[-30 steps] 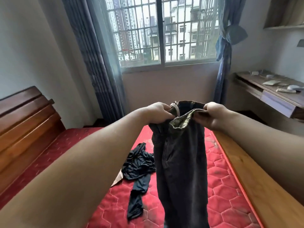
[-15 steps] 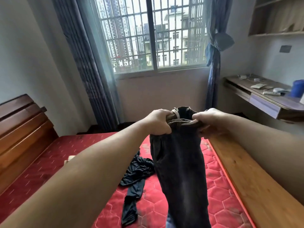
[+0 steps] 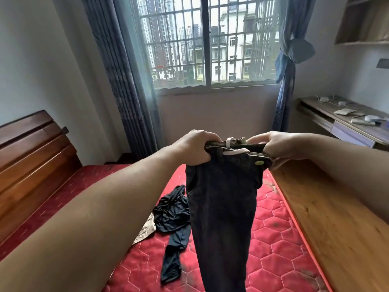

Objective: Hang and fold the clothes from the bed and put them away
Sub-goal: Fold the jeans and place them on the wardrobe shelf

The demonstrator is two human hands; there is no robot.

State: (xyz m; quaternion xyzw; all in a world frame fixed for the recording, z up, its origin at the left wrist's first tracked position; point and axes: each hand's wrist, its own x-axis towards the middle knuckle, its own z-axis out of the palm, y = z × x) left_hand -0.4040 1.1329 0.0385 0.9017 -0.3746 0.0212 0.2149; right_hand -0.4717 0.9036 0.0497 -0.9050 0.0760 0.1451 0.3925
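A pair of dark jeans (image 3: 223,207) hangs in the air over the bed, held up by its waistband. My left hand (image 3: 195,147) grips the waistband's left end and my right hand (image 3: 280,146) grips its right end, stretching the band flat between them. A white hanger piece (image 3: 232,151) shows at the waistband. The legs hang straight down and run out of the bottom of the view. On the red mattress (image 3: 280,228) below lies a crumpled black garment (image 3: 174,211) with a beige cloth (image 3: 145,230) under its left edge.
A wooden headboard (image 3: 31,157) stands at the left. A wooden bed frame edge (image 3: 328,218) runs along the right of the mattress. A desk (image 3: 345,123) with small items stands at the right wall. Barred window (image 3: 210,43) and blue curtains are ahead.
My hands have moved apart, pulling the bunched waistband out flat and wide. The view has shifted, so the jeans hang a little lower in the frame.
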